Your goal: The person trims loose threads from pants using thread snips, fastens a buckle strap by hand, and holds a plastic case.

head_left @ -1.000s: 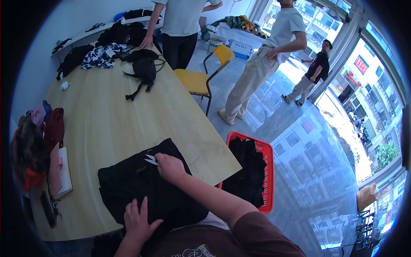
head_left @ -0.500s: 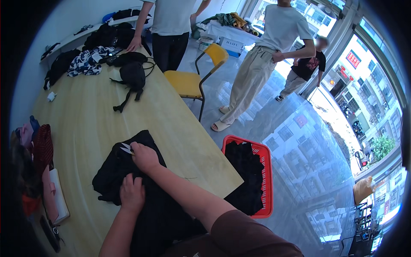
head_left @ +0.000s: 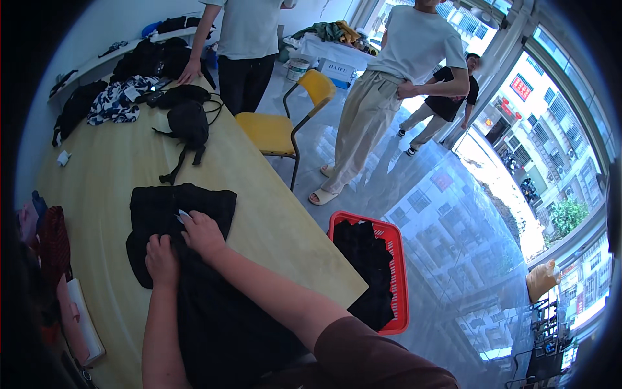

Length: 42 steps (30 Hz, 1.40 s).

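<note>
A black garment (head_left: pixel 157 209) lies over the near part of the wooden table, its lower part running down toward my body. My left hand (head_left: pixel 162 260) rests on it with curled fingers, gripping the cloth. Just to the right and a little farther away, my right hand (head_left: pixel 205 237) is closed on small thread snips (head_left: pixel 183 214), whose light metal blades point up and to the left over the fabric. The handles are mostly hidden in my palm. I cannot tell whether the blades touch a thread.
A red plastic basket (head_left: pixel 403 285) with black cloth stands right of the table (head_left: pixel 285 240). Black bags (head_left: pixel 188 123) and clothes lie at the far end. A yellow chair (head_left: pixel 267 134) and standing people are beyond the right edge. A pink case (head_left: pixel 74 318) lies at the left.
The garment's far end has been spread wider and flatter. Both my hands have shifted left, and the right one has come closer to the left. The person in black has moved a step.
</note>
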Tool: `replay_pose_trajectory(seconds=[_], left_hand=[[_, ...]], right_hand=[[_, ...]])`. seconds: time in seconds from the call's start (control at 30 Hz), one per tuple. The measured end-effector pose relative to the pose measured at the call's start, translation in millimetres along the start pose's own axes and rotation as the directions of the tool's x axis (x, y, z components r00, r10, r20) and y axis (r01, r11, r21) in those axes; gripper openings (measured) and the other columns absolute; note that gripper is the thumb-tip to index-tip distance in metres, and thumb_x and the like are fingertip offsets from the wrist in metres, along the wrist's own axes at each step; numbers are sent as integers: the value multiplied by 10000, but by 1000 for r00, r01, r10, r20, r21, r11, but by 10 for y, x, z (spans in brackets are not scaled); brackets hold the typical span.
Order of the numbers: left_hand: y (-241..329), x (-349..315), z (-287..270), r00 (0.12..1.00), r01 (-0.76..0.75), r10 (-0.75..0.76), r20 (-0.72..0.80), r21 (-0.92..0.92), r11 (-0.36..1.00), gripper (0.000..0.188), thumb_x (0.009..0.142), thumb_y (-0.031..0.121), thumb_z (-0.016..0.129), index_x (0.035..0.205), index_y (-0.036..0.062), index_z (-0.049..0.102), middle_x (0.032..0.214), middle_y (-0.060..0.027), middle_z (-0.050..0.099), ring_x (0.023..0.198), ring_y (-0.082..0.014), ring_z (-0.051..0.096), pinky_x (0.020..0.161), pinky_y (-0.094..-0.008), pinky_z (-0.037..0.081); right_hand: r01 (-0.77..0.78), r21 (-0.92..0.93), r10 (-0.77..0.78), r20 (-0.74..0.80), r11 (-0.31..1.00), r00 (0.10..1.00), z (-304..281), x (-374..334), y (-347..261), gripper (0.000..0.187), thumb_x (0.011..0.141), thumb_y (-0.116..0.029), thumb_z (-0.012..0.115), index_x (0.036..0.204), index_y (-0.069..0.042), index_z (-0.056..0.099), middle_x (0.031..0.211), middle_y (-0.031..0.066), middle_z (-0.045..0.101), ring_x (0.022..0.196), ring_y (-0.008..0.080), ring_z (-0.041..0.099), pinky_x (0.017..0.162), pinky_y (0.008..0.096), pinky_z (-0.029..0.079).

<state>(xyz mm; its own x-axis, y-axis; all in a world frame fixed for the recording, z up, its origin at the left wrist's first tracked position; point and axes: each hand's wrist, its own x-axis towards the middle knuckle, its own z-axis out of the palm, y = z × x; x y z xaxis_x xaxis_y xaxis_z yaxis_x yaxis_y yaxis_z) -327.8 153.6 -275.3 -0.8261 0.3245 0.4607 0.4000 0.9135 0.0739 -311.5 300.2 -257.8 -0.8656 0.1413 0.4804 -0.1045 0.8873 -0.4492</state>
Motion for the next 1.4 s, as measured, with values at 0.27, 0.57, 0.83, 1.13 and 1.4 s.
replay_pose_trajectory(seconds=[0.27, 0.57, 0.83, 1.13, 1.4], left_hand=[[-84, 56, 22, 983, 180, -180, 29, 1, 984, 184, 841, 168, 558, 1010, 96, 550, 1060, -138, 529, 897, -331, 559, 706, -442, 492], [-352, 104, -233, 983, 131, -84, 163, -303, 944, 355, 853, 167, 582, 1193, 85, 519, 1167, -154, 511, 1034, -340, 538, 862, -411, 466], [-616, -537, -1062, 997, -3, 43, 61, -547, 837, 427, 856, 75, 559, 1270, 21, 466, 1250, -148, 479, 1140, -299, 483, 998, -363, 372], [-1326, -2326, -2110, 906, 421, -353, 234, -575, 701, 354, 857, 27, 493, 1211, 14, 515, 1177, -105, 533, 1056, -226, 511, 894, -302, 392], [-1410, -4154, -2855, 576, 787, -681, 452, -532, 312, 215, 889, 142, 579, 1059, 23, 634, 892, -49, 650, 738, -121, 573, 688, -232, 467]], right_hand=[[127, 140, -122, -41, 982, 992, -748, -487, -97, 380, 813, -140, 611, 1181, -60, 560, 1186, 132, 542, 1080, 301, 532, 934, 363, 423], [167, 199, -203, 178, 966, 963, -1585, -1371, 48, 348, 837, -133, 595, 1175, -62, 555, 1126, 135, 561, 1006, 308, 560, 875, 367, 452], [232, 287, -286, 165, 929, 944, -1506, -1609, -91, 330, 815, -126, 616, 1136, -56, 578, 1087, 136, 574, 951, 308, 576, 825, 371, 469], [274, 261, -319, 145, 926, 937, -1298, -1633, -71, 278, 779, -160, 646, 1040, -67, 629, 1047, 111, 593, 941, 294, 585, 825, 362, 466], [303, 204, -342, 196, 931, 919, -1391, -1671, -209, 295, 763, -118, 638, 1054, -69, 646, 1049, 137, 611, 913, 321, 588, 808, 381, 470]])
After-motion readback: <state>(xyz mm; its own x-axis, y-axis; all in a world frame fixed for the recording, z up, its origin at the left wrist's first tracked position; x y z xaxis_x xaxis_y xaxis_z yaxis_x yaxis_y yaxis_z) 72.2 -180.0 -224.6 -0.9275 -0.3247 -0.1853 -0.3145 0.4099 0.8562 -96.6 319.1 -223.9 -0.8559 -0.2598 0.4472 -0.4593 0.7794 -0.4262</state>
